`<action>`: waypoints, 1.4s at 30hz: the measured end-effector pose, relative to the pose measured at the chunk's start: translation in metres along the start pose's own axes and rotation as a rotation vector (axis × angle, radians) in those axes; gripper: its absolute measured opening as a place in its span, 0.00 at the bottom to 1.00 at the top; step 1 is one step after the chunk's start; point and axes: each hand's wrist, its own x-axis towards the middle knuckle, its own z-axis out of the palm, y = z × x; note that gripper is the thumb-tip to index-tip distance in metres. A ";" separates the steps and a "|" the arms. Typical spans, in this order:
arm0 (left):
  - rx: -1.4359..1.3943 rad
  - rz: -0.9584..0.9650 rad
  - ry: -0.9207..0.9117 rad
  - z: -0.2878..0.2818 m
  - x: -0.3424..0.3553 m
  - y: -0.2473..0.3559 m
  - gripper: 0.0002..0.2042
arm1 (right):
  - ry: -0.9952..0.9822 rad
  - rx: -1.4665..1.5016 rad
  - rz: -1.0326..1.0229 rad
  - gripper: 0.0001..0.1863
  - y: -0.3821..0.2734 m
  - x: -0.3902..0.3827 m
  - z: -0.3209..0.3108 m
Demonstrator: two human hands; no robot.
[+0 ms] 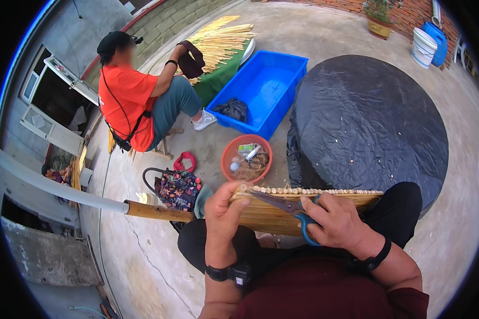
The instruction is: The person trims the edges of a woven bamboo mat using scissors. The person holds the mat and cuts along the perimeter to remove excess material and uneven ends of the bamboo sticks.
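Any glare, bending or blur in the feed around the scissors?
Head view: scissors in the right hand look reasonably sharp; light seems diffuse, with pale sheen on the black plastic cover; the fisheye bows the white pole toward the dark rim; a blurred patch masks part of the co-worker.

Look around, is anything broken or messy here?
Yes. A long, jagged crack runs through the concrete floor at lower left, breaking its surface. Also, small pale bits lie scattered on the black plastic sheet, standing out like crumbs.
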 end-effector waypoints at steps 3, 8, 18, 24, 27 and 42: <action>0.163 0.055 -0.040 -0.001 -0.001 0.001 0.12 | -0.028 0.040 -0.004 0.24 0.006 -0.009 -0.005; -0.030 -0.012 0.036 -0.009 -0.004 -0.009 0.12 | -0.037 0.139 0.200 0.21 0.004 -0.042 -0.013; -0.001 0.028 -0.020 -0.004 -0.005 -0.005 0.12 | 0.039 0.103 0.179 0.24 -0.005 -0.005 -0.022; 0.036 0.078 -0.043 -0.001 -0.003 -0.001 0.13 | -0.044 0.201 0.207 0.23 -0.005 0.001 -0.017; 0.045 0.093 -0.042 0.000 -0.001 -0.002 0.13 | -0.040 0.186 0.216 0.23 -0.005 0.002 -0.018; -0.036 0.131 -0.118 -0.006 0.004 -0.016 0.16 | -0.089 0.120 0.078 0.20 0.006 0.013 -0.022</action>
